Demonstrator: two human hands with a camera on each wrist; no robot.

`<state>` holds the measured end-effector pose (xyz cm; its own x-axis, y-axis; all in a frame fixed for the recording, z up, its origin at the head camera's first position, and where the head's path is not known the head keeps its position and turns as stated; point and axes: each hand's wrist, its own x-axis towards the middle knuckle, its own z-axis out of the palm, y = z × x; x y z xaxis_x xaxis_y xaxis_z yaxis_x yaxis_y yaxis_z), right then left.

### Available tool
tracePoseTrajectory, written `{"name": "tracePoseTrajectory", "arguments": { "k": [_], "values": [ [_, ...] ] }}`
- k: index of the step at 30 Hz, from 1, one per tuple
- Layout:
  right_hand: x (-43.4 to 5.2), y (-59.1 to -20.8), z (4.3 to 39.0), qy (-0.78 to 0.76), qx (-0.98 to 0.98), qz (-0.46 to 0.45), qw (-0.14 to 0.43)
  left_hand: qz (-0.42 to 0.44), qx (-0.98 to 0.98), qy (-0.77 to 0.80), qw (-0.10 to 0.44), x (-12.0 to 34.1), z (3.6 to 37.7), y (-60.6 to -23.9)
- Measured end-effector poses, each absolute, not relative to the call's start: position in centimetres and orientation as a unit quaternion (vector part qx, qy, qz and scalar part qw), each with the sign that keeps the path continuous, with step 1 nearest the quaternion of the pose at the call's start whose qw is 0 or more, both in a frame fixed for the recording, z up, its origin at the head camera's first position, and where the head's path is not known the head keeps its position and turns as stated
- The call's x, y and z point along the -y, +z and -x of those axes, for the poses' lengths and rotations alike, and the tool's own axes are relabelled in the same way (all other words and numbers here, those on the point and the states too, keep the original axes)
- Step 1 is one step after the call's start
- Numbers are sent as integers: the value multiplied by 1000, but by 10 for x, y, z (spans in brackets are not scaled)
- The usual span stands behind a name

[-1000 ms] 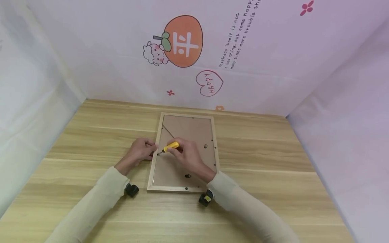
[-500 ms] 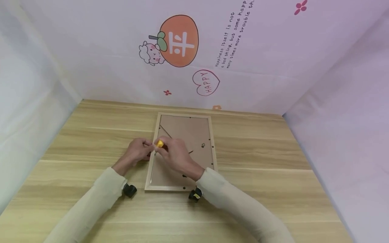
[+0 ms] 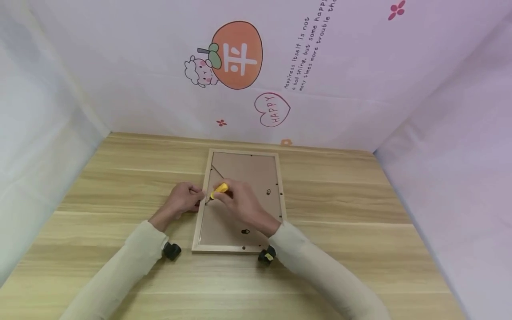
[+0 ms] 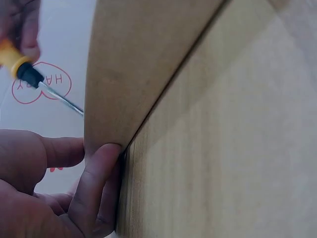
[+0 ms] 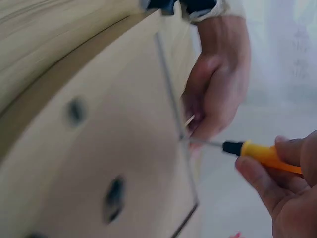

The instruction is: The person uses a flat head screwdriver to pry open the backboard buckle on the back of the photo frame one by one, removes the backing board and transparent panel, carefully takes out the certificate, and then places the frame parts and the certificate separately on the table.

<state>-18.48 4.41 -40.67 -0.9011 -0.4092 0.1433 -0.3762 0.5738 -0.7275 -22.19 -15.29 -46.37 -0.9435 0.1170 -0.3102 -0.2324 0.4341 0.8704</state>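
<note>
Wooden desk point(image 3: 340, 213) is carrying a picture frame point(image 3: 276, 186) lying face down. Right hand point(image 3: 240, 202) is pinching a yellow screwdriver point(image 3: 219, 190), tip seemingly at the frame's left edge, where left hand point(image 3: 182, 200) is gripping the rail with curled fingers.

A light wood-grain table point(image 3: 340, 213) fills my view, its boards running left to right up to the pink backdrop. Lying flat on it, face down near the middle, is a pale wooden picture frame point(image 3: 206, 178), its brown backing board point(image 3: 256, 173) turned up toward me and its long sides pointing away from me toward the far edge.
</note>
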Motion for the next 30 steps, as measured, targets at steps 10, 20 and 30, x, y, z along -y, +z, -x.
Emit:
{"name": "tracePoseTrajectory", "arguments": {
  "k": [10,20,30],
  "values": [
    [-57,-428,193,-543,-822,170,6,37,-823,541,168,152,222,-465],
    [-56,-419,193,-488,-846,216,-7,41,-824,536,179,150,225,-462],
    [-93,-430,200,-543,-826,149,9,30,-832,523,186,152,223,-455]
  ]
}}
